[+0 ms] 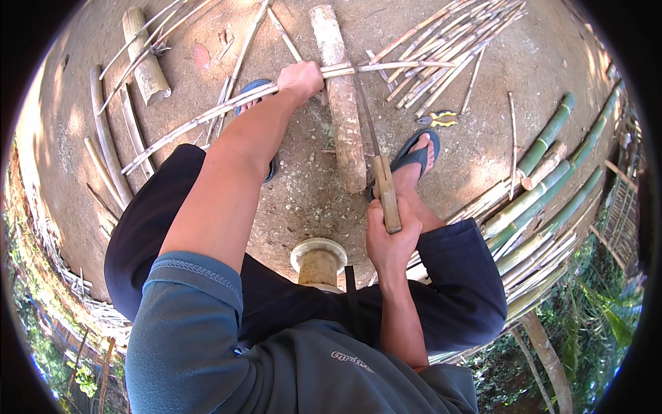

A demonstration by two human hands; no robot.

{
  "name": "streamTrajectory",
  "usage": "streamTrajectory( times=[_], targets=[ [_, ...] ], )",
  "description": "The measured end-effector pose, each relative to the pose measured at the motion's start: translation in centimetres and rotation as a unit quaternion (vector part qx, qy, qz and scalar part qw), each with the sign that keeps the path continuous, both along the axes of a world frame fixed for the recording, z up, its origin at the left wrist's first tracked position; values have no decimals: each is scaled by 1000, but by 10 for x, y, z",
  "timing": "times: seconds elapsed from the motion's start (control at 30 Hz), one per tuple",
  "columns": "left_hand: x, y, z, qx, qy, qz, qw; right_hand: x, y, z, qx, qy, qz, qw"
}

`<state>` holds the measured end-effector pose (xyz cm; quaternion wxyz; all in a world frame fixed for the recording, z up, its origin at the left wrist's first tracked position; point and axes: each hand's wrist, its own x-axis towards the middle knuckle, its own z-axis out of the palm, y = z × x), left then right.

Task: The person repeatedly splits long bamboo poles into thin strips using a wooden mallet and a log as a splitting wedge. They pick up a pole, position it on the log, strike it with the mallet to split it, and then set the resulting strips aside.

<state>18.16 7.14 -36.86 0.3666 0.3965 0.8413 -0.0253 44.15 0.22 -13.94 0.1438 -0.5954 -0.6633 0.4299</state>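
My left hand [301, 79] is closed around a pair of long, thin bamboo sticks [200, 123], pressing them across a pale, rough log [343, 117] on the ground. The sticks run from the lower left past the log to the right. In my right hand [393, 231] is the wooden handle of a long knife [378, 157], with its narrow dark blade pointing away from me. The blade's far end meets the sticks just right of the log; whether it has cut into them I cannot tell.
Cut bamboo sticks [455, 52] lie heaped at the far right, near yellow-and-black pliers [438, 119]. Thick green bamboo poles [548, 134] lie right. A bamboo section [145, 58] lies far left. Between my legs stands a spool-shaped object [318, 255]. My sandalled feet [417, 155] flank the log.
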Motion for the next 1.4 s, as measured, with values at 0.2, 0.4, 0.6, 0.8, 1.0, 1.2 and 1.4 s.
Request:
streamTrajectory(
  times=[0.2, 0.4, 0.6, 0.8, 1.0, 1.2, 1.4],
  targets=[
    [5, 2, -1, 4, 8, -9, 1000, 1, 12, -18, 55, 6, 34, 998],
    [2, 1, 1, -12, 2, -5, 1000, 10, -3, -9, 8, 6, -1, 1000],
    [4, 7, -3, 5, -1, -12, 1000, 9, 12, -59, 34, 9, 7, 999],
    [-4, 0, -1, -17, -12, -8, 1000, 31, -21, -46, 28, -11, 11, 999],
    [4, 7, -1, -5, -15, -26, 1000, -3, 20, -106, 9, 35, -28, 999],
    [-4, -3, -2, -11, -8, -12, 1000, 32, -22, -75, 52, 24, 8, 998],
    [7, 8, -1, -23, -26, -19, 999, -9, 27, -128, 3, 19, -19, 1000]
  ],
)
